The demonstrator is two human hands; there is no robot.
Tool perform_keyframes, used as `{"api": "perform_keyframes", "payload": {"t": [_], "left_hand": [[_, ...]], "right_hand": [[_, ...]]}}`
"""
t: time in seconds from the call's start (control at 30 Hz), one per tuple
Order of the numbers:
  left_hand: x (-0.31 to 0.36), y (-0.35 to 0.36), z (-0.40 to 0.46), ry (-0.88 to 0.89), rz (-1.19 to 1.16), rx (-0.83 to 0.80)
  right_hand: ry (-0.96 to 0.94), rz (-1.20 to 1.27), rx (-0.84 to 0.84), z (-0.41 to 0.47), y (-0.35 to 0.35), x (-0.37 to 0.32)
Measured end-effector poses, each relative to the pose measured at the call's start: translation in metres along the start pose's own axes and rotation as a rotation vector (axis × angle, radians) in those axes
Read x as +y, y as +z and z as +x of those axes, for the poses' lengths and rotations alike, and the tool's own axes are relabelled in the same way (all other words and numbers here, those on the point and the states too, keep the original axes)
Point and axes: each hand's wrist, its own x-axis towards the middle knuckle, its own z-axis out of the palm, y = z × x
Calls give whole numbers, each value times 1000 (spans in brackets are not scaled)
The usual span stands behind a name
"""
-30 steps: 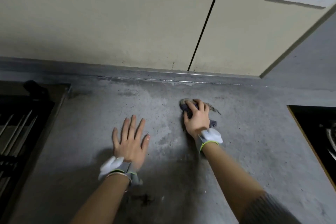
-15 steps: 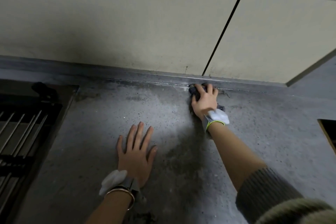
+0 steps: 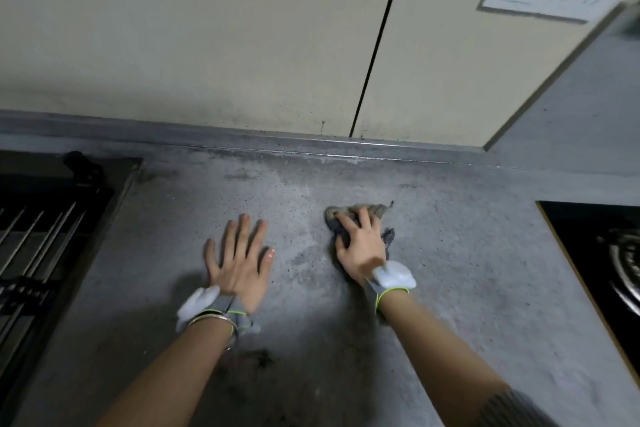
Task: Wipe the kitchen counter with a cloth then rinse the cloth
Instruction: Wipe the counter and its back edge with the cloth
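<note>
A rack [image 3: 41, 246] sits at the far left. The left hand [image 3: 239, 262] lies flat on the grey tabletop [image 3: 467, 270], fingers spread wide. The right hand [image 3: 362, 246] presses the cloth [image 3: 388, 236] mid-tabletop, fingers curled over it; the bunched cloth shows no clear long axis. A hob [image 3: 609, 253] is at right, cream wall [image 3: 207, 38] behind.

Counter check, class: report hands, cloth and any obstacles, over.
Left hand flat on counter, fingers spread. Right hand grips cloth mid-counter. Nothing in its way.
</note>
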Motion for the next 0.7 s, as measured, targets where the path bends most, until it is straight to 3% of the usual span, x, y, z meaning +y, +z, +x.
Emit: {"api": "perform_keyframes", "payload": {"t": [0.23,0.53,0.6,0.7], "left_hand": [[-24,-29,-90,69,-95,8],[-65,-39,-216,227,-81,218],[-71,-38,-237,247,-69,192],[-69,-39,-257,199,-82,17]], "right_hand": [[-15,15,14,-95,10,-3],[30,26,24,-231,22,-12],[46,27,41,-258,25,-16],[63,30,59,-290,29,-20]]}}
